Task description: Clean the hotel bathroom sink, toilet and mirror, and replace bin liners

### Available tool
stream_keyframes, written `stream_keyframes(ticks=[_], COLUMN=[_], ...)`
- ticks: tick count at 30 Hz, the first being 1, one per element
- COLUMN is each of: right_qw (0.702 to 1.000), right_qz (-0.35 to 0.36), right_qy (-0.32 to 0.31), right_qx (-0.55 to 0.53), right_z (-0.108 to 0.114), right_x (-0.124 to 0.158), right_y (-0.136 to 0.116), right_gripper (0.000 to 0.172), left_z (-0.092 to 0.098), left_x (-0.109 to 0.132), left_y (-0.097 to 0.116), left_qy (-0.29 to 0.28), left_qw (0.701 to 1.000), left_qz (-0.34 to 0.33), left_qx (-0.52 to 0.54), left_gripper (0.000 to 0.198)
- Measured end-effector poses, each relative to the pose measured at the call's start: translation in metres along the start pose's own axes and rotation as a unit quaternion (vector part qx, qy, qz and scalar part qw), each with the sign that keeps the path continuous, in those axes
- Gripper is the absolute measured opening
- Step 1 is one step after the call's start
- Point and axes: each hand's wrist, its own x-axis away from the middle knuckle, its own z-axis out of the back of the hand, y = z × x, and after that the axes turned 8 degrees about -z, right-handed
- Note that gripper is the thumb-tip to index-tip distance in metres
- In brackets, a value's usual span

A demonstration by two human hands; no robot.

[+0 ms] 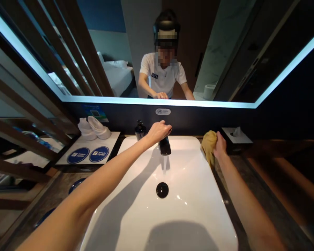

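Observation:
My left hand [159, 131] is closed over the top of the black faucet [165, 146] at the back of the basin. A stream of water [164, 164] runs from the spout toward the black drain plug [162, 190] in the white sink [193, 195]. At the back right rim, my right hand [220, 146] grips a bunched yellow cloth [208, 143], which hangs over the sink's edge. My right fingers are partly hidden by the cloth.
Left of the sink, a white tray [68, 159] bears rolled white items [94, 129] and two blue round cards [99, 154]. A dark soap dispenser [140, 130] stands behind my left wrist. A tissue box [242, 137] sits at right. Behind, a lit mirror [157, 101] reflects a person and a bed.

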Motion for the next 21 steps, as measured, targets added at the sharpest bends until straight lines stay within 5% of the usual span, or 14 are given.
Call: stream_keyframes(ticks=[4, 8, 11, 15, 19, 21], right_qw=[0.915, 0.897, 0.902, 0.942, 0.972, 0.964], right_qz=[0.187, 0.217, 0.215, 0.166, 0.128, 0.198], right_qy=[-0.108, -0.18, -0.209, -0.128, 0.076, 0.105], right_qx=[0.342, 0.341, 0.31, 0.263, 0.183, 0.144], right_z=[-0.074, -0.165, -0.205, -0.182, -0.137, -0.135], right_x=[0.001, 0.039, 0.072, 0.071, 0.017, -0.012], right_y=[0.005, 0.006, 0.005, 0.006, -0.013, -0.028], right_gripper=[0.042, 0.028, 0.024, 0.032, 0.058, 0.054], left_z=[-0.023, -0.04, -0.029, -0.005, -0.013, -0.03], left_x=[0.019, 0.035, 0.045, 0.102, 0.22, 0.274], left_y=[0.012, 0.02, 0.011, -0.007, -0.002, 0.008], left_qy=[0.043, 0.103, 0.122, 0.213, 0.249, 0.224], left_qw=[0.998, 0.993, 0.989, 0.968, 0.898, 0.866], left_qz=[-0.04, -0.052, -0.059, 0.002, 0.287, 0.393], left_qx=[-0.026, -0.009, 0.058, 0.129, 0.223, 0.212], left_gripper=[0.02, 0.022, 0.023, 0.026, 0.035, 0.042])
